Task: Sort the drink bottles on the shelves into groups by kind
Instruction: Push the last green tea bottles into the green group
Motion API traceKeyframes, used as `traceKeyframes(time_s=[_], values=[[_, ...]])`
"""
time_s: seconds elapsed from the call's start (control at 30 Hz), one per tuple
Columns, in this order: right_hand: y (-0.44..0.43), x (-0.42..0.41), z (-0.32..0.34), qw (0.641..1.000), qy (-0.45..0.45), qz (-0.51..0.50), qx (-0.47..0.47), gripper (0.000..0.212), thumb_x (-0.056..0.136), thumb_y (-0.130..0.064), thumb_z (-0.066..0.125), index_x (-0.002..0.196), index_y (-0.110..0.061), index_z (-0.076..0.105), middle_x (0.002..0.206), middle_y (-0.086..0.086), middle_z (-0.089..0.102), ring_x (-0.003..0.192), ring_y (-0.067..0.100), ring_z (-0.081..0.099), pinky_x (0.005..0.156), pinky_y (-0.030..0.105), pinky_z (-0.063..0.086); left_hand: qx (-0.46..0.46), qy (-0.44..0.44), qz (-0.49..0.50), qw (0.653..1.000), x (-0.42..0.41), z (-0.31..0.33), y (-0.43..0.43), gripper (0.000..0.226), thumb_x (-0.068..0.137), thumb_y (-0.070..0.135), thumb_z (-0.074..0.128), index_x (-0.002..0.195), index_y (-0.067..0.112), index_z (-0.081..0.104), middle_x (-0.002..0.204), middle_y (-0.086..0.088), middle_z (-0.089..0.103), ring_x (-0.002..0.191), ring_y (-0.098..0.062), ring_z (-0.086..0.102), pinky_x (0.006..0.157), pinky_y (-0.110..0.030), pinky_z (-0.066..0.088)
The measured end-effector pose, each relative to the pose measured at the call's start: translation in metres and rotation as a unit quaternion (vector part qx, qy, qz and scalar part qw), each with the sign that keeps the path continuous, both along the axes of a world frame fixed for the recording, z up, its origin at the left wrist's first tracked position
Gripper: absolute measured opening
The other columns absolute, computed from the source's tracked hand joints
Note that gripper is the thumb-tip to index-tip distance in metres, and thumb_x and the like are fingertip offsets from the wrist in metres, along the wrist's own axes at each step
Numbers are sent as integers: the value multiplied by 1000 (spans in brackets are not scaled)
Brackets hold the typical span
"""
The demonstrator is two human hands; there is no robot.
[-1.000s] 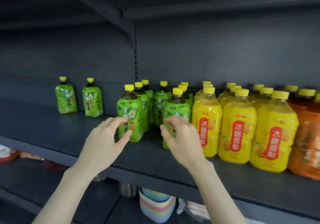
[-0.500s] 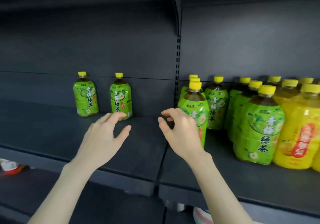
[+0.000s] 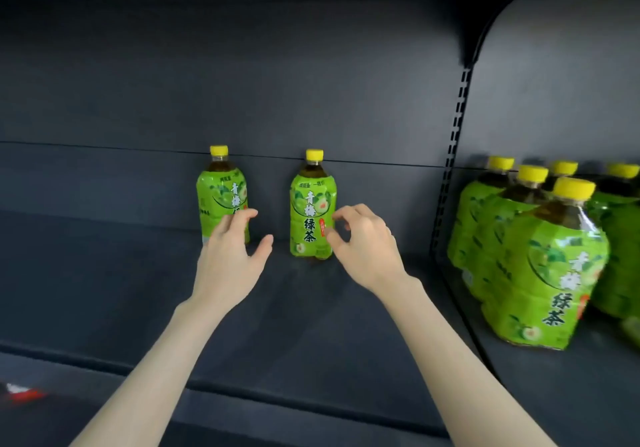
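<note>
Two green tea bottles with yellow caps stand apart at the back of the dark shelf [image 3: 104, 290]: a left bottle [image 3: 221, 190] and a right bottle [image 3: 311, 211]. My left hand [image 3: 232, 252] reaches toward the left bottle, fingers spread, overlapping its lower part; contact is unclear. My right hand [image 3: 363, 242] is at the right bottle's right side, fingers loosely curled, holding nothing. A group of several green tea bottles [image 3: 547, 259] stands on the shelf section to the right.
A slotted upright post [image 3: 450, 159] divides the two shelf sections. The shelf's back panel [image 3: 277, 83] rises behind the bottles. A red and white object [image 3: 20, 393] shows on the lower level at the bottom left.
The view has swung left and both hands have moved left and forward, from the grouped bottles to the two separate green bottles. The yellow and orange bottles have left the view.
</note>
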State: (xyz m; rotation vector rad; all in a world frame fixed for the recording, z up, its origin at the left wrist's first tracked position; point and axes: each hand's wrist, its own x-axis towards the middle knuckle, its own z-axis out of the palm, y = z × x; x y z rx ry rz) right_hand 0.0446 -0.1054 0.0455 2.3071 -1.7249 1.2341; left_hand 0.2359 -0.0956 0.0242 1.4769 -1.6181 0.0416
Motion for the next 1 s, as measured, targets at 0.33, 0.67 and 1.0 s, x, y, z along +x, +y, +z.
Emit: traceKeyframes(time_s=[0.33,0.67,1.0], values=[[-109,44,-6,992,-102,-71,-7,75,83,-46,68,142,-14,33,138,7,35,127,27,34,90,43,42,-5,109,69,992,58,3,-127,99,71,46,76,145,11,19,147,-15,20,133,-38,25,102,-54,32],[-124,58,-18,969,-233,-46,75,90,75,-50,75,140,-25,18,135,6,46,116,30,52,99,45,40,6,152,19,988,83,0,-159,81,75,48,71,136,24,25,129,-19,40,112,-41,47,93,-53,36],[-77,74,-17,967,-230,-96,59,93,69,-52,79,139,-24,26,129,1,43,113,21,48,97,38,37,26,167,-186,968,100,-1,-112,75,74,47,73,131,37,25,127,2,52,111,-22,52,95,-39,40]])
